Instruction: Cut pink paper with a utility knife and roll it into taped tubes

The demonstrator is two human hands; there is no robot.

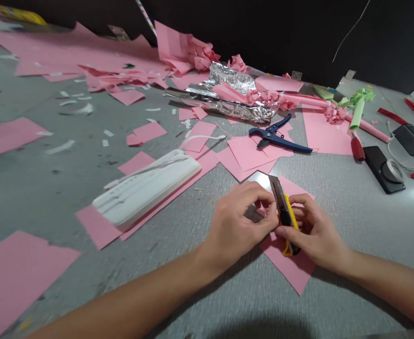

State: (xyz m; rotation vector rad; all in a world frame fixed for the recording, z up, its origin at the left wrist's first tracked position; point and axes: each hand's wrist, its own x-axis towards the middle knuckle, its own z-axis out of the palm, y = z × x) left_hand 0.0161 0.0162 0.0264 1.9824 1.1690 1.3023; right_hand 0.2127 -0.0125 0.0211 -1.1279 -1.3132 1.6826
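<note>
A yellow and black utility knife sits in my right hand, which is closed on it with the thumb along its side. Its blade end points away from me. My left hand is closed in a pinch right beside the knife; whatever lies between its fingertips is too small to make out. Beneath both hands is a pink paper sheet, partly covered by them. A little pink paper also shows inside the curl of my left fingers. Beyond the hands, dark blue cutting pliers rest on overlapping pink paper squares.
A white power strip lies on pink paper to the left. Crumpled foil and pink paper flowers lie toward the black wall. At right are a black phone and a dark power bank. Paper scraps litter the left.
</note>
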